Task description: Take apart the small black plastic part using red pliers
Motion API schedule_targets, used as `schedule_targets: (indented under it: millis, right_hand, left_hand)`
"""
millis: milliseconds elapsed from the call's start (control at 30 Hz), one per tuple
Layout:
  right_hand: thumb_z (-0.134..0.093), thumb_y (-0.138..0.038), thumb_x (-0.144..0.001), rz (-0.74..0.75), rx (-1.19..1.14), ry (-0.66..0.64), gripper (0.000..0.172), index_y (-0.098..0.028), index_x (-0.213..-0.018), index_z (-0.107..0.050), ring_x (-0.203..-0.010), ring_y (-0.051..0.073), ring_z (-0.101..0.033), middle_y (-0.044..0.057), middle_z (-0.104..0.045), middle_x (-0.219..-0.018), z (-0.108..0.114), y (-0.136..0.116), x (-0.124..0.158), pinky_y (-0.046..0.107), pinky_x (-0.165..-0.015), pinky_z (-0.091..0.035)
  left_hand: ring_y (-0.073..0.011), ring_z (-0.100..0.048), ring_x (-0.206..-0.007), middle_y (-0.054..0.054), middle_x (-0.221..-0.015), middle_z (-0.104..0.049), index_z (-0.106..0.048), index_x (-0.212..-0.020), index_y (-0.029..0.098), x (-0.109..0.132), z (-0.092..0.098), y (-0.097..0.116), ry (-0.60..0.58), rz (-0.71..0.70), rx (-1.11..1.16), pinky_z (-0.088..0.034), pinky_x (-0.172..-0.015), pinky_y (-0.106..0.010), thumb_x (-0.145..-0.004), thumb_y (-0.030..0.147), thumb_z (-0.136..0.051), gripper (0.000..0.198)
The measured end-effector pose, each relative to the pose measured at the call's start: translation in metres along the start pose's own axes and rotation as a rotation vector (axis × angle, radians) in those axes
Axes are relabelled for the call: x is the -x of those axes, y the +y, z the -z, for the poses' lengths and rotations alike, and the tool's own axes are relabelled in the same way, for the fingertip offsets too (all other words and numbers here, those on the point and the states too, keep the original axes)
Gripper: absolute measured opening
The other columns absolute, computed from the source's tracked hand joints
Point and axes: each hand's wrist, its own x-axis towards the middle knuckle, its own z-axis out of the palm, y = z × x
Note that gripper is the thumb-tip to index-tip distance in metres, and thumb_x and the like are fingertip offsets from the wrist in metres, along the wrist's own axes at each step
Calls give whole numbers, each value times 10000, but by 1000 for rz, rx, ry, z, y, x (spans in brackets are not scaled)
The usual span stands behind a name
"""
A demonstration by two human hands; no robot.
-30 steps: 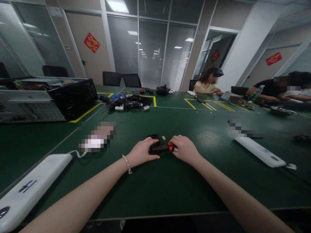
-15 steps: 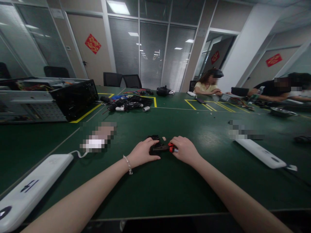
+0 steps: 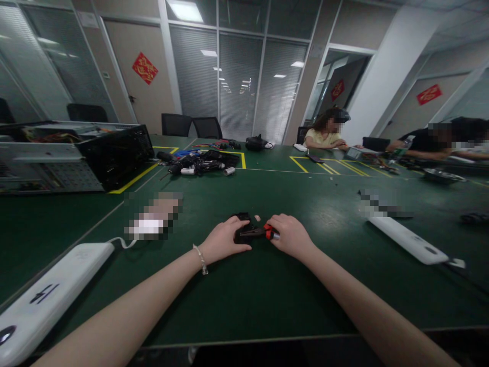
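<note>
My left hand [image 3: 224, 237] is closed around a black part [image 3: 240, 237], pressing it to the green table; the fingers cover much of it, so I cannot tell its exact kind. In my right hand [image 3: 292, 237] are pliers with red-and-black handles [image 3: 268, 233]. Their dark jaws [image 3: 252, 232] point left and lie against or over the black part; the exact contact is too small to make out. Just beyond the jaws a small pale piece [image 3: 257, 218] lies on the table.
A power bank-like white device [image 3: 76, 275] with a cable lies at left, another white device [image 3: 410, 239] at right. Farther back are an open computer case [image 3: 114, 158] and a heap of tools and cables [image 3: 198, 164]. A person [image 3: 324, 132] sits across the table; others are at far right.
The pliers' jaws look slightly farther apart than before. Both hands stay in nearly the same place, and the view has shifted very little.
</note>
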Motion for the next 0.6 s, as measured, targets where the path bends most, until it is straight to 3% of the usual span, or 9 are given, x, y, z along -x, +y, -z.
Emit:
schedule_targets:
  millis: [600]
  right_hand:
    - [-535, -232, -710, -42, -37, -40, 189, -174, -882, -589, -761, 157, -515, 46, -598, -852, 2, -1, 1, 287, -687, -394]
  left_hand:
    - [-236, -522, -931, -63, -1127, -480, -450, -1223, 224, 1, 1, 2, 9, 15, 18, -451, -759, -342, -675, 485, -625, 632]
